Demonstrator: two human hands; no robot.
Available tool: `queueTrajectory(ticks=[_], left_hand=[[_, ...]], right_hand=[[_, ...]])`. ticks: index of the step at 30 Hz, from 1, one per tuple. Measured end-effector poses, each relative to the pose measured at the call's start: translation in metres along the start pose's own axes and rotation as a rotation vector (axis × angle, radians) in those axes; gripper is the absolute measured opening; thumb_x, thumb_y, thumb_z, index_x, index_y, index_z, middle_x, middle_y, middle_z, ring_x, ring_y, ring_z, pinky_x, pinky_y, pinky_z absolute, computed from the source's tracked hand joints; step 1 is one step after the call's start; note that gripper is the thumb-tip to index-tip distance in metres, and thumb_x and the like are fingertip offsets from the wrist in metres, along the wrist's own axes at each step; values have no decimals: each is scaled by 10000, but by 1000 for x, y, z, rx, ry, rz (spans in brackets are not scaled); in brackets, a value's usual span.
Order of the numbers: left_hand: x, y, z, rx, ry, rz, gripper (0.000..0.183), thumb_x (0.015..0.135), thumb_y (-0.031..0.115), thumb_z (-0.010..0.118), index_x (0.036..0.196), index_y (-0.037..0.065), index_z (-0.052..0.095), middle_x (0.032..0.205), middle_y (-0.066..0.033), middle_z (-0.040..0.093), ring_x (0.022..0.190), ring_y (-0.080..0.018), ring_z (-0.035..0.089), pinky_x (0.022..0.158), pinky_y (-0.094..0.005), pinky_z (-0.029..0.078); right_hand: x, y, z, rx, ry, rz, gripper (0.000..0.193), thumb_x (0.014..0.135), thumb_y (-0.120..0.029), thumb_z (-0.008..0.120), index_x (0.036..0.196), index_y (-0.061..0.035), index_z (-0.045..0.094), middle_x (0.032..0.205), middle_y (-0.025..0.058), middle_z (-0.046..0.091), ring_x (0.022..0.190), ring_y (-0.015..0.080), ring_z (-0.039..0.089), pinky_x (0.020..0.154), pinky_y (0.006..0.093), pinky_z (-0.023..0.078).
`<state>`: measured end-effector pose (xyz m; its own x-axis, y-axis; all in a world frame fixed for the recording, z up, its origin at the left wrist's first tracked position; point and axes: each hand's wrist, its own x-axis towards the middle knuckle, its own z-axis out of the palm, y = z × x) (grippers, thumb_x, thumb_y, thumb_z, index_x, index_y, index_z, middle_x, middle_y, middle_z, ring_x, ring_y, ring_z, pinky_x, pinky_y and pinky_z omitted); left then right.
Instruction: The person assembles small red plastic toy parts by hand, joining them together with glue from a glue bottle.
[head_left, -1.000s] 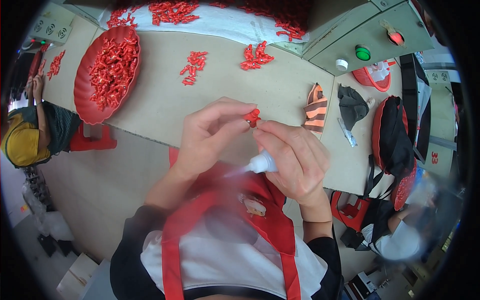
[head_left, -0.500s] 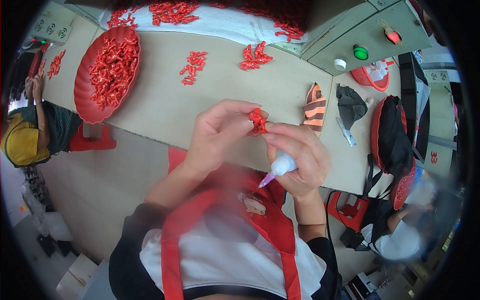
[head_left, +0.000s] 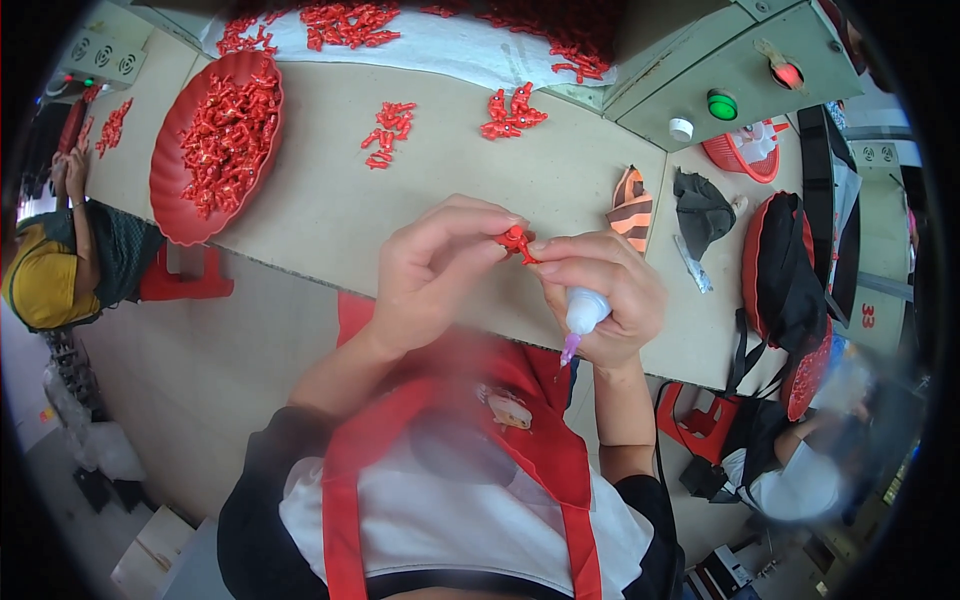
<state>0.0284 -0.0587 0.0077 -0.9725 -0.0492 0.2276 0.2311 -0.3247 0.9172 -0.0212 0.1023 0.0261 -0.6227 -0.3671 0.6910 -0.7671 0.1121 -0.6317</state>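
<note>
Between both hands, above the table's near edge, is a small glossy red figurine. The fingertips of my left hand pinch its left side. My right hand grips its other side with thumb and forefinger. Tucked in the palm and lower fingers of that same hand is a small white squeeze bottle with a thin purple nozzle, tip pointing down toward my red apron. Fingers hide part of the figurine and of the bottle.
A scalloped red bowl heaped with red figurines stands at left. Small figurine groups lie ahead. Striped cloth and a dark cloth rest at right, below a green-grey machine. Co-workers sit on both sides.
The squeeze bottle has swung in my right hand, its nozzle moving right and pointing more steeply down. The figurine has turned slightly between my fingertips.
</note>
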Motion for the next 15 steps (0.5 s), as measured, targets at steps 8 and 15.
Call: queueTrajectory(ticks=[8, 15], left_hand=[[-2, -4, -2, -47, -13, 18, 205, 848, -76, 451, 1029, -41, 542, 1041, -150, 546, 981, -213, 555, 849, -321, 450], [-2, -7, 1, -85, -17, 38, 194, 846, -77, 455, 1016, -38, 541, 1042, -147, 536, 992, -221, 553, 846, -325, 455]], right_hand=[[-6, -1, 11, 37, 64, 71, 238, 587, 59, 699, 780, -40, 601, 787, 77, 656, 645, 185, 613, 528, 243, 459], [-9, -5, 12, 59, 145, 135, 210, 614, 62, 694, 777, -33, 600, 781, 78, 654, 644, 176, 612, 542, 241, 464]])
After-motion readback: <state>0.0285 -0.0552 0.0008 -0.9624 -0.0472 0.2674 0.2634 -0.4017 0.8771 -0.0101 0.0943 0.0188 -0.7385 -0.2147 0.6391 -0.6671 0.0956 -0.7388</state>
